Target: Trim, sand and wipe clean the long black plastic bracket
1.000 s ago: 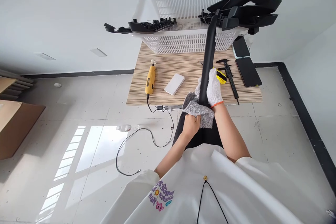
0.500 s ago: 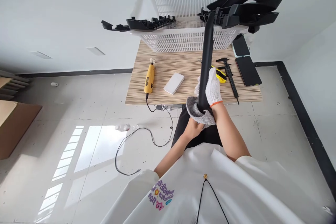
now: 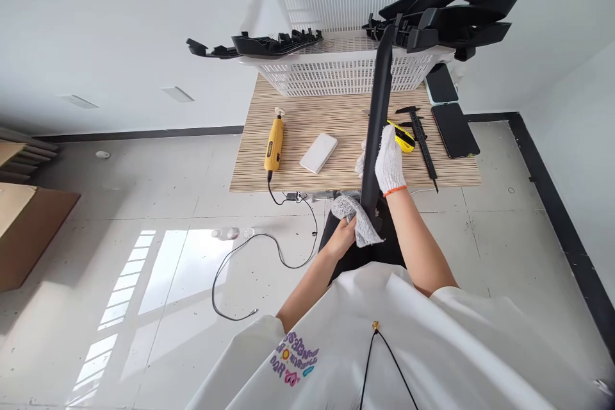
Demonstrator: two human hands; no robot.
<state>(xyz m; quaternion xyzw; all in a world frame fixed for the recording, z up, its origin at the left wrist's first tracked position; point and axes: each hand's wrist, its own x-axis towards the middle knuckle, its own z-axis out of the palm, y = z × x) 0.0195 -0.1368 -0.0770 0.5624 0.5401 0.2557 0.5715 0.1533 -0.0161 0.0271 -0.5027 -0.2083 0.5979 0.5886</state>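
Note:
A long black plastic part (image 3: pixel 379 99) stands up from my lap, its top in front of the white basket. My right hand (image 3: pixel 390 163), in a white glove with an orange cuff, grips its lower half from the right. Bare, my left hand (image 3: pixel 343 237) is closed on a grey cloth (image 3: pixel 358 214) at the left of the part's lower end. The cloth hangs down and partly covers that end.
On the wooden table (image 3: pixel 298 112) lie a yellow rotary tool (image 3: pixel 274 144), a white box (image 3: pixel 318 153), a yellow cutter (image 3: pixel 404 139), black calipers (image 3: pixel 423 144) and two phones (image 3: pixel 455 131). Behind, a white basket (image 3: pixel 336 73) bears black parts (image 3: pixel 451 19). A cable (image 3: pixel 276 242) crosses the floor.
My left hand has moved slightly left and down with the cloth, which no longer wraps round the part's lower end. My right hand keeps its grip, and the part has barely shifted.

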